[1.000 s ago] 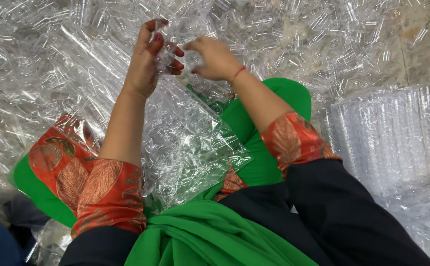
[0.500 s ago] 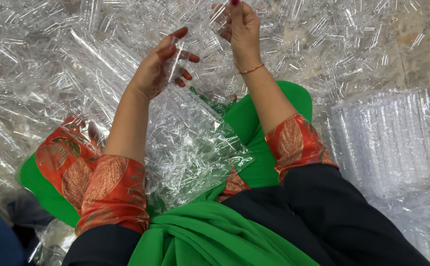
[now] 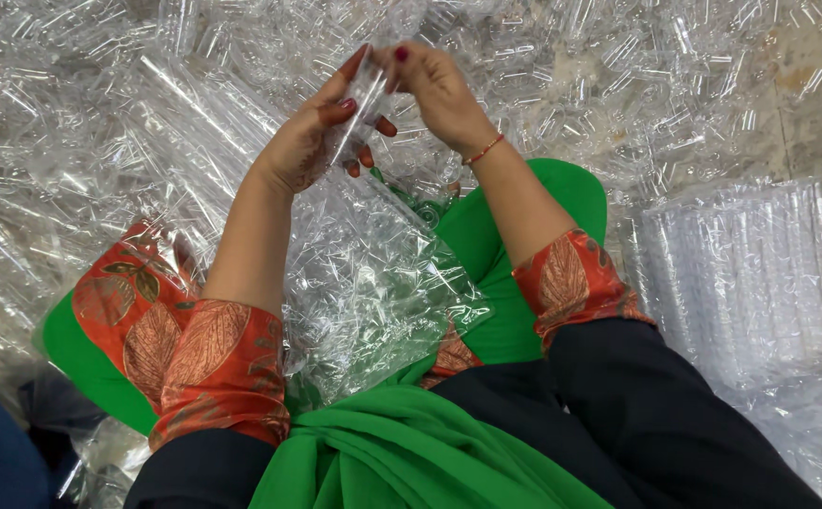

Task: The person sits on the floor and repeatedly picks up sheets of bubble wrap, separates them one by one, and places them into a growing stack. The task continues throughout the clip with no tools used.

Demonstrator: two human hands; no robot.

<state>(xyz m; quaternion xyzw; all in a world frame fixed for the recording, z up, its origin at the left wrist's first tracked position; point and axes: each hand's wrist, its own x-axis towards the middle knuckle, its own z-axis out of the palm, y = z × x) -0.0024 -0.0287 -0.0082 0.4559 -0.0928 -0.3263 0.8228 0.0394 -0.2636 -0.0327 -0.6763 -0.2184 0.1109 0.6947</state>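
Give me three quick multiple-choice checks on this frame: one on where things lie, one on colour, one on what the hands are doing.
1. Where is the neat bundle of clear plastic tubes?
A. At the person's right
B. On the lap
C. Behind the left elbow

2. What colour are the patterned sleeve cuffs?
A. Blue
B. Orange-red
C. White

3. What state are the hands in?
A. Both resting flat on the lap
B. One hidden
C. Both raised, pinching one small clear plastic piece

Answers: 1 A, the bundle lies at the frame's right edge. 2 B, both cuffs show orange-red leaf print. 3 C, the left hand and right hand meet on the piece.
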